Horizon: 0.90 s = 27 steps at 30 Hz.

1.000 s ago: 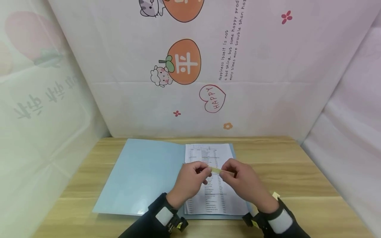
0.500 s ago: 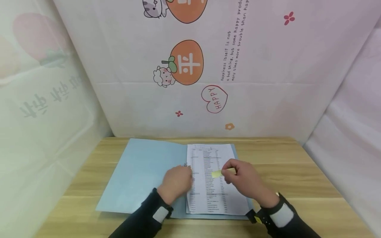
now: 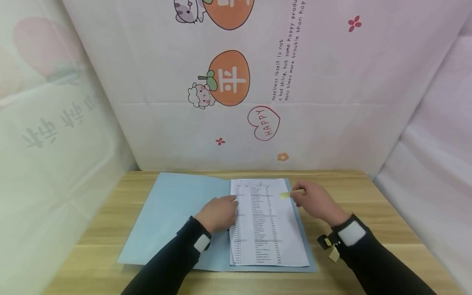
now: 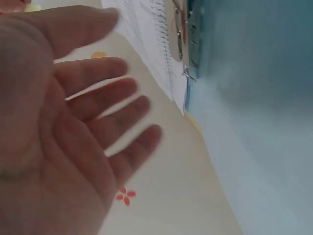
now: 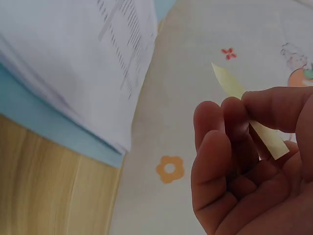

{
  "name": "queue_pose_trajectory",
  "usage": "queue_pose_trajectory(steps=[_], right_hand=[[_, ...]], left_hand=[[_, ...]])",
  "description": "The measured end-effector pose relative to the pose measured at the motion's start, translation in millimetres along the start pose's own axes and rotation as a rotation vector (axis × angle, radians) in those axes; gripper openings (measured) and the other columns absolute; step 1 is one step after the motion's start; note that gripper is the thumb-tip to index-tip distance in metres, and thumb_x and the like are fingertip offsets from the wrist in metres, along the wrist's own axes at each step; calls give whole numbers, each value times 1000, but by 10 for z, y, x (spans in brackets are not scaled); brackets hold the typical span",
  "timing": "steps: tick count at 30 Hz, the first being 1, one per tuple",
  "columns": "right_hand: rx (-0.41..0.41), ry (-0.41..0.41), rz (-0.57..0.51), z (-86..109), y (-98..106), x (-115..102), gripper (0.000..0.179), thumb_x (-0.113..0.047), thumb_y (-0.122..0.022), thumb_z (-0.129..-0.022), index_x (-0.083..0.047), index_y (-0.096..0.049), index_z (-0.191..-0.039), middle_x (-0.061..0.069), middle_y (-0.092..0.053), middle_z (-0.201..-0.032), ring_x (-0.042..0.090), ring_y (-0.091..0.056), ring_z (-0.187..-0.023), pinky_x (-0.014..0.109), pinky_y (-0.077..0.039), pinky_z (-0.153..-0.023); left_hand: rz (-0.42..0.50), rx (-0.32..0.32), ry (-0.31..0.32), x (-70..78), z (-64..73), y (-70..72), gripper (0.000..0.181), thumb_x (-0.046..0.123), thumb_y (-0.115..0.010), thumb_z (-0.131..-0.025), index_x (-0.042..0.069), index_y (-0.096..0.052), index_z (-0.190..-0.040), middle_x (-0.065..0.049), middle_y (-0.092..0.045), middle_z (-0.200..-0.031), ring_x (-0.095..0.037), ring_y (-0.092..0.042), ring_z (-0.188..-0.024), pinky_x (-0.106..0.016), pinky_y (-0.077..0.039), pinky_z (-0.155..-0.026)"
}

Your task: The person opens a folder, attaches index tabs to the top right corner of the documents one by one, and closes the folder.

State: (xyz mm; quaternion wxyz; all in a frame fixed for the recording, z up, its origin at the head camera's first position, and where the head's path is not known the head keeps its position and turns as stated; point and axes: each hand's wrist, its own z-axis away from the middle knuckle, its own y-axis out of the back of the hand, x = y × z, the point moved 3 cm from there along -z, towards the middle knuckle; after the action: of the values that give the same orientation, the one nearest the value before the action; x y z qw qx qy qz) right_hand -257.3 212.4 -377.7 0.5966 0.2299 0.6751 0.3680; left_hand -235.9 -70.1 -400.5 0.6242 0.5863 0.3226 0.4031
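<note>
Higher and further right than half a second ago, the yellow strip (image 3: 284, 196) now hangs by the right edge of the printed sheets (image 3: 254, 250), pinched by the thumb and fingertips of the right hand (image 3: 315, 201). The left hand (image 3: 217, 215), fingers loosely extended, is by the sheets' left edge; contact is unclear. Beneath lies the open blue folder (image 3: 162, 229). Positioning the strip seems the step in hand; the next move likely calls for steady sheets.
</note>
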Motion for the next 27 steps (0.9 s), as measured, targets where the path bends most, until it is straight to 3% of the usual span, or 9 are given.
queue_pose_trajectory(steps=[7,15,21,27], right_hand=[[8,-84,-4,-425,6,255,21,-24,-56,-100,-5,-66,-105,9,-64,-91,24,-54,-71,35,-45,-57],[51,-207,-113,-832,-137,440,23,-23,-58,-96,-2,-67,-103,12,-70,-95,26,-65,-86,33,-50,-67],[80,-246,-267,-988,-247,515,25,-13,-58,-94,7,-66,-106,18,-71,-94,29,-69,-86,33,-56,-68],[49,-279,-322,-1108,-349,570,22,-9,-57,-93,8,-63,-106,18,-71,-91,27,-71,-74,33,-57,-61]], left_hand=[[-111,26,-115,168,-458,14,47,36,-63,-98,18,-58,-141,-2,-45,-151,-19,-42,-137,-41,-37,-108],[-140,12,-153,349,-990,-65,54,43,-64,-97,22,-54,-145,1,-37,-156,-18,-32,-143,-41,-31,-112],[-193,-20,-171,455,-1278,-163,53,45,-64,-96,21,-56,-143,-1,-36,-157,-19,-30,-144,-40,-30,-112],[-175,-17,-161,405,-1490,-258,50,45,-67,-94,18,-62,-135,-3,-42,-153,-19,-35,-141,-39,-33,-111]])
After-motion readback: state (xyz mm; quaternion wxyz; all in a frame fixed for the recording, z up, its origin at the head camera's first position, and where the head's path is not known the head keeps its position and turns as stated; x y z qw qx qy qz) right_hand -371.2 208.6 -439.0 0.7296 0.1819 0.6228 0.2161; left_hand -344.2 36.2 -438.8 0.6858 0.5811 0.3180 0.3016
